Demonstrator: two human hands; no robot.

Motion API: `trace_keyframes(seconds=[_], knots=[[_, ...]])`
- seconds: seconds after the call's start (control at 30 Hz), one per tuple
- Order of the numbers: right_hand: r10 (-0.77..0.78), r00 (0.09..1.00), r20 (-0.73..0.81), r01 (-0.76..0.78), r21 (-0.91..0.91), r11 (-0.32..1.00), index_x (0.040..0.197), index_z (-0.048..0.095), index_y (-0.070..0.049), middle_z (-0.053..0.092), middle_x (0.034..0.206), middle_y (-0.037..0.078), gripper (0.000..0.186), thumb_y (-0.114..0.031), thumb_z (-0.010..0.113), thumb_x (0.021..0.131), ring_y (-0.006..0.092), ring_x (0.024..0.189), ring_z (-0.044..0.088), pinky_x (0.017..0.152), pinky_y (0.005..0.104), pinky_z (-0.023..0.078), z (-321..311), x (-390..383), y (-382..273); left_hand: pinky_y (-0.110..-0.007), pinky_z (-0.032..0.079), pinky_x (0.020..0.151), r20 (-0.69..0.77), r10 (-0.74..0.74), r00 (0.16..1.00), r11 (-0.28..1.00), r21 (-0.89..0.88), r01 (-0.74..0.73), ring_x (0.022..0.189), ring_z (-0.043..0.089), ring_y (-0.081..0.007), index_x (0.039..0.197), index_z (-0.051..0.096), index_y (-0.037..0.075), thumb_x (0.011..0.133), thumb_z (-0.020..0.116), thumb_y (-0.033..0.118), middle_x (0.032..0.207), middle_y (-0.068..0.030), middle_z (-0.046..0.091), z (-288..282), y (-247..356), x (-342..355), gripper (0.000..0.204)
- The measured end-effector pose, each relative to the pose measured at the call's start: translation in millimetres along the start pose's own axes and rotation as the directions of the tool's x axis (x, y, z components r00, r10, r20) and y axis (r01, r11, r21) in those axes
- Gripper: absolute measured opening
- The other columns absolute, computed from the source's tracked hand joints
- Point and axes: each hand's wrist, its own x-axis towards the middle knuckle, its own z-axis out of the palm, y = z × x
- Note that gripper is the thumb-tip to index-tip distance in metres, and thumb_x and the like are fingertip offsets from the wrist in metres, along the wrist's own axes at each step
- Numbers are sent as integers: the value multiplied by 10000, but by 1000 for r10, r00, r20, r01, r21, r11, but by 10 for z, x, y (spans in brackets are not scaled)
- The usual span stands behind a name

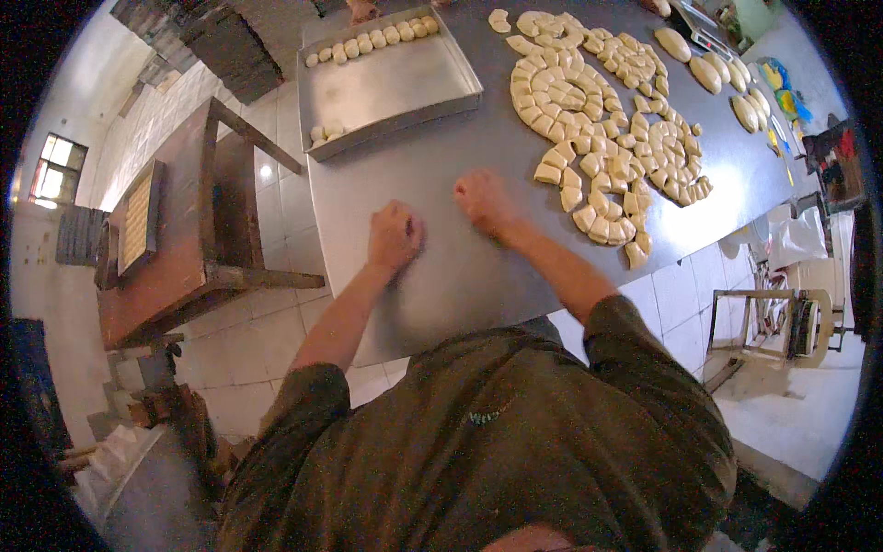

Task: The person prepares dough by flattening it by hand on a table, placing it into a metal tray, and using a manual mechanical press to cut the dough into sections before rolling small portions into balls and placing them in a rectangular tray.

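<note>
Both hands are pressed palm-down on the steel worktop, cupped. The left hand and right hand are kept near each other, fingers curled in; whatever's under them is hidden, so a hold can't be told. Cut dough pieces are laid in curling rows just right of the right hand. A metal tray with small dough balls is set further back.
</note>
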Motion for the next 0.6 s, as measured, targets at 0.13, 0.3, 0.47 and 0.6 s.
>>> trace_keyframes(seconds=[0.13,0.3,0.47,0.6], knots=[[-212,964,-160,210,-30,977,988,679,-100,684,1042,137,185,-277,646,949,379,1041,612,913,496,486,181,-461,121,-507,438,1038,-445,-114,888,981,-189,31,1228,559,-442,1422,503,-18,970,587,302,1391,-291,534,-335,57,-407,560],[-36,988,153,31,37,999,1090,716,-79,696,1129,161,299,-322,707,916,366,1101,631,955,468,511,-54,-177,-521,-535,351,1150,-334,-444,831,786,299,541,1381,459,-437,1551,372,-14,996,526,355,1568,-319,381,-245,-509,-583,684],[-19,943,333,-145,461,875,1165,720,-60,724,1086,165,439,-399,735,887,347,938,688,843,463,555,268,517,-1470,-554,308,1176,-367,-518,773,774,185,606,1422,397,-454,1579,312,-23,978,512,405,1638,-306,262,-62,-588,-577,764],[114,989,-95,-45,536,843,1092,719,-49,734,984,186,390,-357,724,854,367,900,702,811,471,553,162,1850,-1579,-589,290,1170,-301,-605,737,717,196,669,1439,361,-459,1589,287,-23,951,544,416,1659,-283,223,-351,-283,-493,816]])
